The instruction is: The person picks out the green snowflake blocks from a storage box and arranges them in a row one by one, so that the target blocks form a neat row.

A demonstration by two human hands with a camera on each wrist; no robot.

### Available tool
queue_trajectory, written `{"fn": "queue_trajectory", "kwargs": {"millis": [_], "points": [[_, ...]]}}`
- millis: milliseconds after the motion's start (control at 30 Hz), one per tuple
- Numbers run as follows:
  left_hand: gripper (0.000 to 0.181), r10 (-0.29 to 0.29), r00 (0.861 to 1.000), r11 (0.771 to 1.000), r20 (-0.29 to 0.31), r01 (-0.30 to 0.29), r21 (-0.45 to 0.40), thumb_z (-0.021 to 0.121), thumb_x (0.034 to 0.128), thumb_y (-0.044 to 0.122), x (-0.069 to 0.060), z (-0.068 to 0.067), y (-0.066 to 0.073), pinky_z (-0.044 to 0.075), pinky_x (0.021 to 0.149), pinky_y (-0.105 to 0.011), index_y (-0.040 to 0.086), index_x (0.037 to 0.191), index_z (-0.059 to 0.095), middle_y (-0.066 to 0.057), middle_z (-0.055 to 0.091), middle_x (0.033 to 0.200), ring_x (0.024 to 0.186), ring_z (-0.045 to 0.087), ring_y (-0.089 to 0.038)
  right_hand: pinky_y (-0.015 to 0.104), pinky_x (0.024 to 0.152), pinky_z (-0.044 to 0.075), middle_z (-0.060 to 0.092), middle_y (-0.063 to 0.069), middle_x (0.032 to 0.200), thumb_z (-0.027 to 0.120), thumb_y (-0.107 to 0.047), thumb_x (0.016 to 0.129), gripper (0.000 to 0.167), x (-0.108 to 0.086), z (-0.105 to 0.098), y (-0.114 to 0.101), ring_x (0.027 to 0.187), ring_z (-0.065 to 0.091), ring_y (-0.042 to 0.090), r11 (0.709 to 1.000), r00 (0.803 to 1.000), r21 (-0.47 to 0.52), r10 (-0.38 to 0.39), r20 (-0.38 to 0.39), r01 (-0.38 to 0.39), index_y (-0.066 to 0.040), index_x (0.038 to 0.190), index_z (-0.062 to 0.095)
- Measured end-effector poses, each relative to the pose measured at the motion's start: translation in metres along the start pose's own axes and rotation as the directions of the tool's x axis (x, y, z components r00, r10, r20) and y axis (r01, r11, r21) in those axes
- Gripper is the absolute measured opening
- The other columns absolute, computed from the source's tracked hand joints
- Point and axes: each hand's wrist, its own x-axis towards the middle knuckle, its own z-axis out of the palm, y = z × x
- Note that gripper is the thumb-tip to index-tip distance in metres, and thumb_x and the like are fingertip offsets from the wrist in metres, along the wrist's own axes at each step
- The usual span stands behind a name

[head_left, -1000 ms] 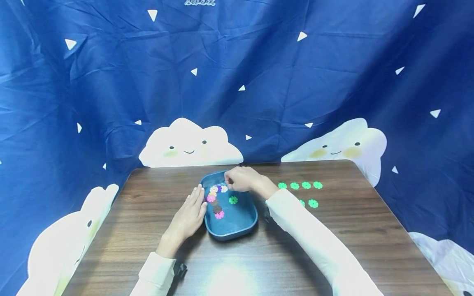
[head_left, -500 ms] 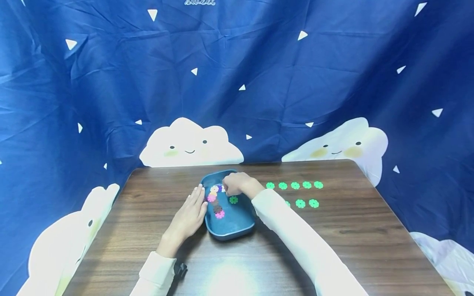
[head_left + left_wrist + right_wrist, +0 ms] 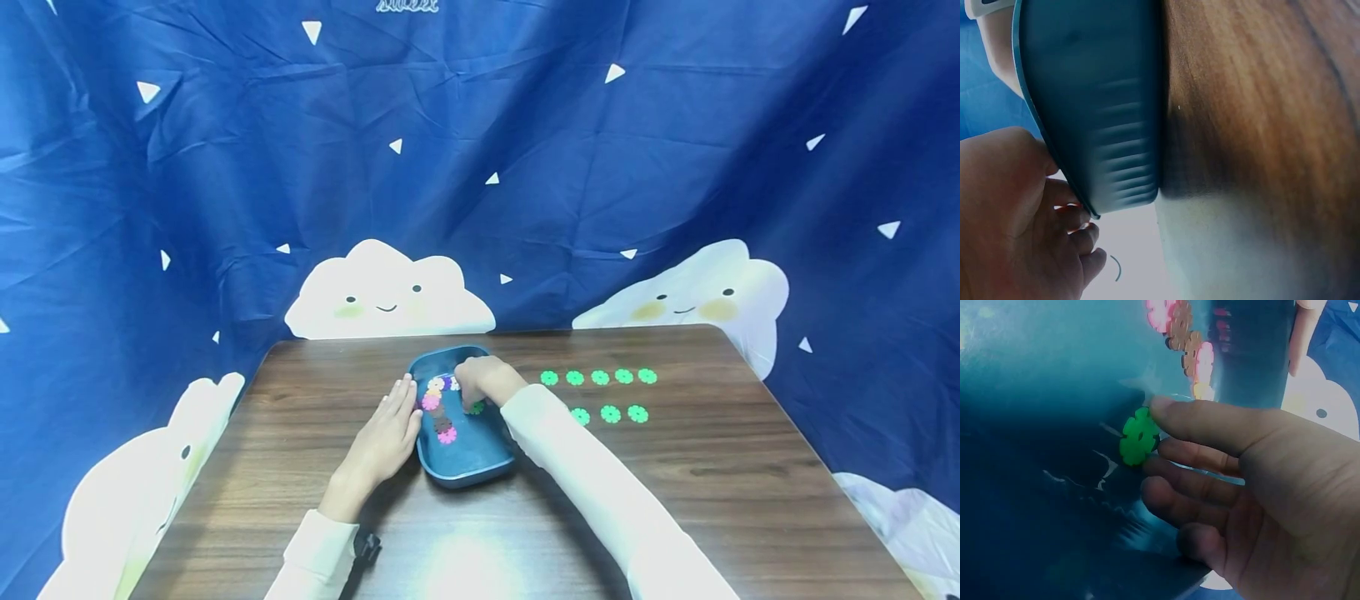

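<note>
A dark blue tray (image 3: pixel 465 479) stands on the table, with my left hand (image 3: pixel 381 437) resting its straight fingers along the left rim. My right hand (image 3: pixel 486 379) reaches down inside the tray. In the right wrist view a green flower-shaped disc (image 3: pixel 1139 439) lies at the tips of my thumb and forefinger; the thumb seems to touch its edge, and no firm pinch shows. Along the tray's left side lie pink (image 3: pixel 447 436), brown (image 3: pixel 442 423) and white (image 3: pixel 436 384) flower discs, plus a purple one partly covered.
Green flower discs (image 3: pixel 600 377) form two rows on the wooden table (image 3: pixel 720 475) right of the tray; my right sleeve (image 3: pixel 592 458) may cover part of the nearer row. A blue curtain (image 3: pixel 525 167) with white clouds hangs behind the table.
My right hand has come down into the tray and moved onto the green disc there, partly covering it in the head view. The left hand has stayed at the rim.
</note>
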Motion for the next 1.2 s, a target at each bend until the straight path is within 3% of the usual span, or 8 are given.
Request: {"fn": "queue_trajectory", "kwargs": {"millis": [200,467,633,833,1200], "points": [[0.060,-0.006,1.000,1.000,0.005,0.006,0.000,0.043,0.1152,0.027,0.0001,-0.0003,0.0014,0.028,0.133,-0.055,-0.005,0.164,0.031,-0.021,0.025,0.176,0.164,0.026,-0.038,0.026,0.060,0.059,0.070,0.007,0.098,0.086,-0.025,0.091,0.031,-0.0035,0.0010,-0.0008,0.066,0.068,0.015,1.000,1.000,0.022,0.016,0.002,-0.016,-0.009,0.115,0.074],[0.060,-0.004,1.000,1.000,0.004,0.004,-0.007,0.043,0.1152,0.026,-0.0004,0.0004,0.0016,0.028,0.132,-0.056,-0.006,0.164,0.031,-0.021,0.025,0.175,0.164,0.026,-0.038,0.028,0.062,0.062,0.071,0.007,0.106,0.091,-0.021,0.087,0.045,0.0043,0.0033,-0.0031,0.070,0.072,0.017,0.997,0.995,0.012,0.073,0.068,-0.074,-0.009,0.126,0.071],[0.060,-0.002,1.000,1.000,-0.001,0.002,-0.004,0.044,0.1151,0.026,-0.0001,-0.0005,0.0017,0.028,0.132,-0.057,-0.006,0.164,0.031,-0.021,0.025,0.175,0.164,0.026,-0.038,0.029,0.062,0.062,0.069,0.009,0.105,0.084,-0.018,0.091,0.039,0.0018,0.0038,-0.0032,0.069,0.069,0.018,0.998,0.997,0.023,0.059,0.050,-0.060,-0.007,0.126,0.069],[0.060,-0.003,1.000,1.000,0.004,0.003,-0.006,0.044,0.1151,0.025,-0.0002,-0.0012,0.0016,0.028,0.132,-0.057,-0.006,0.164,0.031,-0.022,0.025,0.175,0.164,0.025,-0.039,0.031,0.070,0.062,0.067,0.006,0.098,0.081,-0.022,0.093,0.026,-0.0019,0.0040,-0.0053,0.075,0.066,0.018,0.998,0.998,0.035,0.042,0.056,-0.044,-0.009,0.113,0.069],[0.060,-0.014,1.000,1.000,0.016,0.014,-0.009,0.043,0.1154,0.027,-0.0002,-0.0014,0.0028,0.027,0.133,-0.056,-0.005,0.165,0.030,-0.020,0.023,0.176,0.164,0.025,-0.037,0.029,0.072,0.060,0.065,0.005,0.101,0.081,-0.026,0.094,0.030,-0.0005,0.0036,-0.0030,0.083,0.066,0.018,0.989,0.994,0.137,0.034,0.108,-0.049,-0.011,0.114,0.065]]}}
